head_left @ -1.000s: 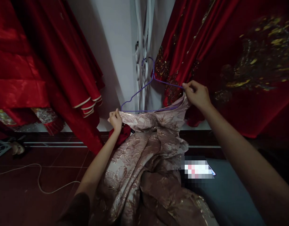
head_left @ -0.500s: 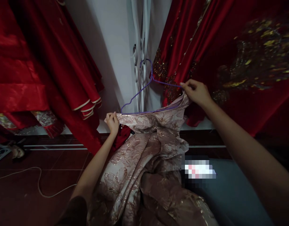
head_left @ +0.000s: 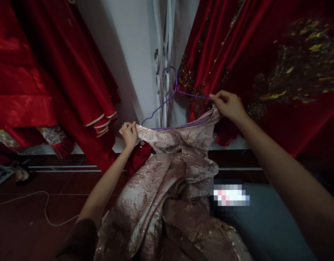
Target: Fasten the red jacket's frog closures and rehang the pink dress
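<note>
A pink strapless dress [head_left: 169, 174] with gold floral brocade spreads below my hands, its skirt bunched toward me. Closed fingers of my left hand [head_left: 129, 134] pinch the left end of its top edge. On the other side, my right hand [head_left: 229, 105] grips the right end of the top edge together with the arm of a purple hanger [head_left: 161, 106]. The hanger's lower bar runs along the inside of the neckline, and its left corner is tucked behind the fabric. Its hook points up in front of white metal scrollwork [head_left: 167, 47].
Red garments [head_left: 82, 72] hang on the left, and red gowns with gold sequins [head_left: 300, 65] hang on the right. A grey-blue surface [head_left: 275, 221] with a blurred bright patch is at lower right. A white cable [head_left: 47, 206] and shoes [head_left: 20, 173] lie on the tiled floor.
My left hand has lifted the left end of the dress top slightly, so it covers the hanger's left corner. My right hand stays nearly in place.
</note>
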